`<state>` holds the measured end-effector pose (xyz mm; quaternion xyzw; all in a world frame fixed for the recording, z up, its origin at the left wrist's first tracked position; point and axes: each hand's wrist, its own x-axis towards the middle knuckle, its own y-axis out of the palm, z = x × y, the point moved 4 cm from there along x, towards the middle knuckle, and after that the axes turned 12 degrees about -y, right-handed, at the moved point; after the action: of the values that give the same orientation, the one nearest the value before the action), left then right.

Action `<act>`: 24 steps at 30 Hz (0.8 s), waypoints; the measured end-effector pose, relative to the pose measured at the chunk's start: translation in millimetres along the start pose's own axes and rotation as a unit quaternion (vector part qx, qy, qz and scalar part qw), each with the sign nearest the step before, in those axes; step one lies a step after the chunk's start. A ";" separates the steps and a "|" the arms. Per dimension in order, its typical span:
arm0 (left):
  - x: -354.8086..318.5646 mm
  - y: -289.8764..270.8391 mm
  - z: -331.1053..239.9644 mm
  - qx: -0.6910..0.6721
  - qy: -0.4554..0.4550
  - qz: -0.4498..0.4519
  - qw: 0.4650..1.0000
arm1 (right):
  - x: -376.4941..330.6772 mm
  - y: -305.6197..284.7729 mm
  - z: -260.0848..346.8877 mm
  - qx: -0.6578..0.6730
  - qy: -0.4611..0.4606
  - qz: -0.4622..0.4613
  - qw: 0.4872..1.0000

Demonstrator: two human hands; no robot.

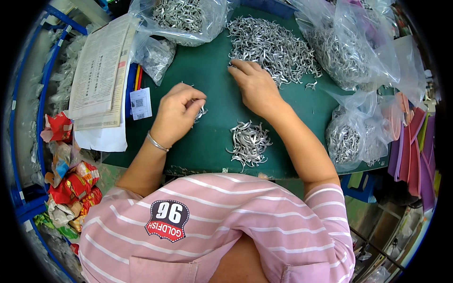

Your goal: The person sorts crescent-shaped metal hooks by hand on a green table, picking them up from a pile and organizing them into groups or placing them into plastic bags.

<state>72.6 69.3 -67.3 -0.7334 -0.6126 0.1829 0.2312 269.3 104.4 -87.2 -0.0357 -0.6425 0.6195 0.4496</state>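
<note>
My left hand (pixel 177 114) is closed, thumb against curled fingers. Small curved silver metal pieces (pixel 201 114) stick out from under it, just above the green tabletop. My right hand (pixel 257 87) reaches to the near left edge of a large heap of the same metal pieces (pixel 273 45). Its fingers are slightly apart and bent down at the heap, with the fingertips partly hidden. Between my forearms, nearer the table's front edge, lies a smaller pile of curved metal pieces (pixel 249 144).
Clear plastic bags of metal pieces stand at the back (pixel 181 21), far right (pixel 344 52) and near right (pixel 347 141). Printed sheets (pixel 99 70) and a small white label card (pixel 140 104) lie left. Blue racks (pixel 40 89) and crumpled wrappers (pixel 75 188) are beyond the left edge.
</note>
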 end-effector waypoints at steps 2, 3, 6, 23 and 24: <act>-2.0 5.0 -9.0 -0.004 0.018 0.019 1.000 | 2.5 10.2 -2.5 -0.052 -0.013 0.029 0.998; -5.2 7.7 -6.1 -0.018 0.011 0.021 1.000 | 1.9 12.6 -0.6 -0.058 -0.019 0.044 0.997; -7.6 8.8 -2.9 -0.021 0.011 0.031 0.999 | -10.5 -0.4 3.3 -0.018 0.004 0.109 0.994; -11.2 31.5 -11.5 -0.052 0.035 0.095 0.994 | -62.9 -47.8 5.9 0.048 0.084 -0.004 0.995; -11.9 31.4 -13.6 -0.055 0.035 0.097 0.993 | -61.3 -43.8 8.1 0.045 0.067 0.019 0.997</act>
<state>103.5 51.6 -73.9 -0.8071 -0.5390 0.1444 0.1932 322.9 51.2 -82.2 -0.0687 -0.5813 0.6525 0.4813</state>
